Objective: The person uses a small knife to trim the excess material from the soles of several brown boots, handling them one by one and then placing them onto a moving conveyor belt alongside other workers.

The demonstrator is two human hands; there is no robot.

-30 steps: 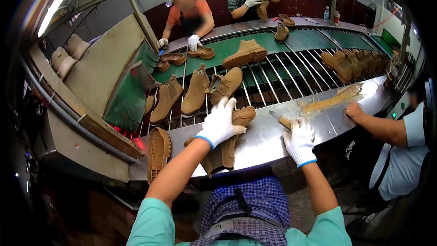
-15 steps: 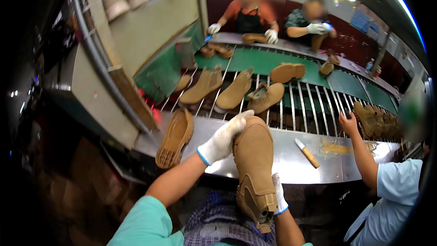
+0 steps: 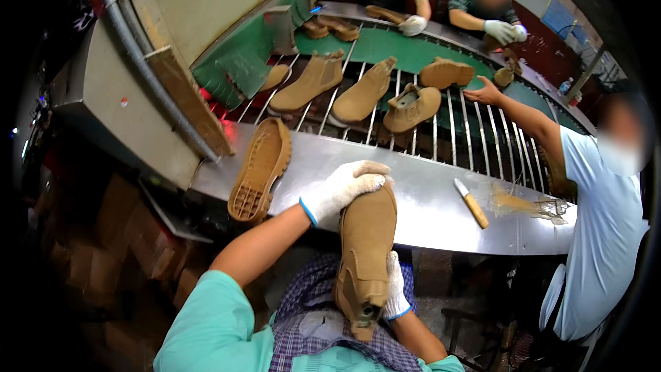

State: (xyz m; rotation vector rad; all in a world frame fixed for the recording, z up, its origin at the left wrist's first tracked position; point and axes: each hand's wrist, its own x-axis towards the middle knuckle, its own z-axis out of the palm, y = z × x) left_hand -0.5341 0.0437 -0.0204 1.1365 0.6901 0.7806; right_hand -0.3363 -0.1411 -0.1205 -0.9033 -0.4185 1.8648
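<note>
A tan ankle boot (image 3: 368,241) is held in front of my body, its toe pointing away from me and its shaft opening toward me. My left hand (image 3: 345,190), in a white knit glove, is closed over the toe end. Along the boot's right side, near the shaft, my gloved right hand (image 3: 395,288) grips it; its fingers are partly hidden behind the boot. Left of my left hand, a tan rubber outsole (image 3: 261,165) lies on the metal bench with its hollow inner side showing.
A wooden-handled knife (image 3: 472,208) lies on the bench (image 3: 430,179). Beyond, tan boots (image 3: 310,83) rest on a barred conveyor (image 3: 451,120). A co-worker's arm (image 3: 523,110) reaches over it from the right; two people work across it. A grey cabinet (image 3: 117,103) with a pipe stands left.
My left hand has shifted over the top of the boot's toe, and the boot is closer to my body. The co-worker at right has leaned in and stretched an arm across the conveyor.
</note>
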